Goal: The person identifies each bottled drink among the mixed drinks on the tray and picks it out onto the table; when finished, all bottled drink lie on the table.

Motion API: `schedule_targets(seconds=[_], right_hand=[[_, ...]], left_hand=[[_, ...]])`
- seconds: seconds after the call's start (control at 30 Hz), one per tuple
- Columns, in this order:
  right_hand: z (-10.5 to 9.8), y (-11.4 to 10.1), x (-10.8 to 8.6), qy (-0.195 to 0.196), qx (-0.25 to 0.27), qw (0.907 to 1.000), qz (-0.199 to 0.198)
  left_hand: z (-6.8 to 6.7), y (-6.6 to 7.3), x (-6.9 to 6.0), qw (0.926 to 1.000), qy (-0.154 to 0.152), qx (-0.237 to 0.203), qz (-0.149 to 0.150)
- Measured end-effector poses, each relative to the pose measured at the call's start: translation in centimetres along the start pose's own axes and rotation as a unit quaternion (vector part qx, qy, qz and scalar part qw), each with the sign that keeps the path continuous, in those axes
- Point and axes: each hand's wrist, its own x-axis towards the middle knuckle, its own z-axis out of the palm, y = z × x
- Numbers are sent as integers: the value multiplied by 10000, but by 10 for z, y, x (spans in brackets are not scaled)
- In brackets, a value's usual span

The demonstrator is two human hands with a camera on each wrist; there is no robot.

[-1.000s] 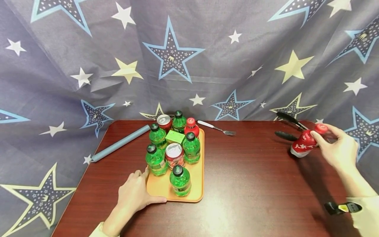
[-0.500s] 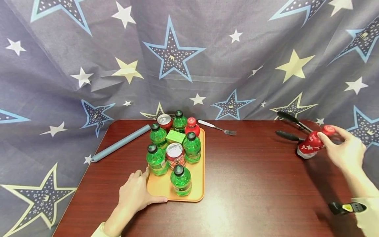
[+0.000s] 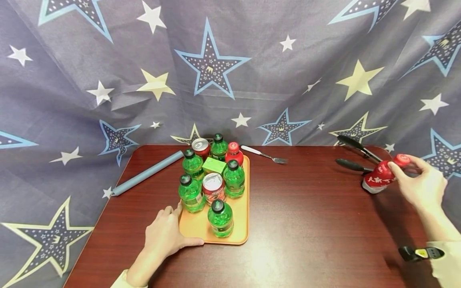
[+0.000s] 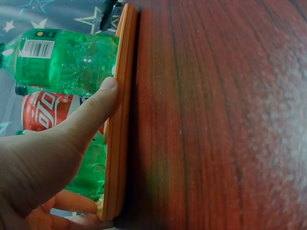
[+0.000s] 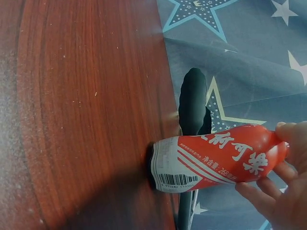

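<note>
My left hand grips the near left corner of an orange tray, thumb along its front rim and fingers at its left side. The tray bears several green bottles, two red cans, a green box and a red-capped bottle. At the far right, my right hand holds a red cola bottle by its neck, just below the cap. The bottle leans; its base is at the tabletop, though I cannot tell whether they touch. Black-tipped tongs lie partly hidden behind it.
A fork with a white handle lies behind the tray, to its right. Along the table's left edge lies a blue-grey rod. A star-patterned curtain hangs behind the dark red wooden table.
The right hand has carried the red cola bottle a short way to the right, closer to the table's right edge, then nearly stopped. The left hand and the tray stay in place.
</note>
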Motion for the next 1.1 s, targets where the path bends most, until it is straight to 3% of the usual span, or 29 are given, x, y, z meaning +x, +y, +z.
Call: schedule_targets(seconds=[0.33,0.47,0.7,0.83,1.1], right_hand=[[-1,-2,3,199,230,9995,4],[-6,-14,8,325,760,9966,29],[-16,-48,21,505,860,9949,-123],[-17,-75,26,552,1399,9878,-406],[-5,-129,23,166,2458,9633,-1064]], left_hand=[[1,0,-1,9999,123,-1,44],[1,0,-1,9999,138,14,51],[2,-1,-1,9998,175,11,69],[3,-1,-1,9998,196,-6,96],[2,0,0,9998,168,-28,107]])
